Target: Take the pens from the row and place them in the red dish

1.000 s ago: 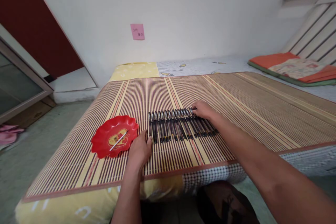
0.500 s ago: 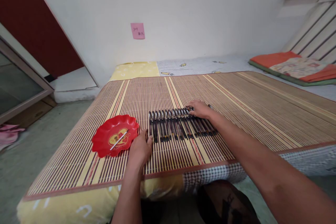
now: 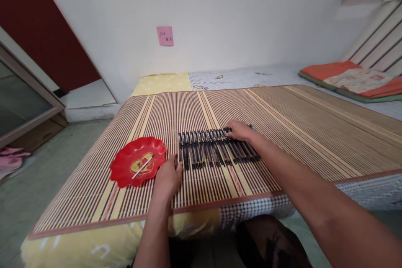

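Several pens [image 3: 202,150] with black caps lie side by side in a row on the slatted bamboo mat [image 3: 141,201]. My right hand [image 3: 239,130] rests over the capped ends toward the right of the row, fingers apart and touching the caps. It hides part of the pens beneath it. At the left end of the row, my left hand [image 3: 168,176] lies on the mat with thumb and fingers apart, holding nothing. Just left of it is a red scalloped plate [image 3: 121,163], with a thin white stick [image 3: 142,167] lying in it.
The mat covers a bed with a yellow and checked sheet [image 3: 166,81]. Folded orange and green bedding [image 3: 351,79] lies at the far right, by a railing [image 3: 380,42]. A pink note [image 3: 165,36] is stuck on the wall behind. The bed's front edge is close to my knees.
Almost nothing differs. Both hands stay in place by the row of pens, and the view has shifted very slightly.
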Tool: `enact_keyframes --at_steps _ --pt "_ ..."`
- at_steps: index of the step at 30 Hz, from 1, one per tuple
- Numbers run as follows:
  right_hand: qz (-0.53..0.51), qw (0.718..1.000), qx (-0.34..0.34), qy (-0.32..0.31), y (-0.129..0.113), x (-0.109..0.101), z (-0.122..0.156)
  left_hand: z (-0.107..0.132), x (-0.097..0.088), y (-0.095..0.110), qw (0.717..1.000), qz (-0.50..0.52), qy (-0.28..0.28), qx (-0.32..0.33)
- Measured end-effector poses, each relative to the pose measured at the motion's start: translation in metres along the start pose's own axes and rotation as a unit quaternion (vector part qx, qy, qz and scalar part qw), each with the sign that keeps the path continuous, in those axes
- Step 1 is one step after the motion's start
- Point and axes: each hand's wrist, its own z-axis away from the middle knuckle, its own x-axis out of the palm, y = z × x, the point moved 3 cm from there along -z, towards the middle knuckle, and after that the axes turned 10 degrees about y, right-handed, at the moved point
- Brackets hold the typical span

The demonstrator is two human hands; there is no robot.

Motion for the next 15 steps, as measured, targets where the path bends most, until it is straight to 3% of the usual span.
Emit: enact_keyframes --at_steps 6,15 --pt "-0.014 1.0 -0.014 0.012 -0.009 -0.003 -0.002 -0.001 0.001 0.0 1.0 0.003 0.001 0.0" --pt "-0.013 0.999 -0.026 -0.018 -0.018 0.003 -0.01 0.001 0.0 0.001 1.0 0.009 0.001 -0.002"
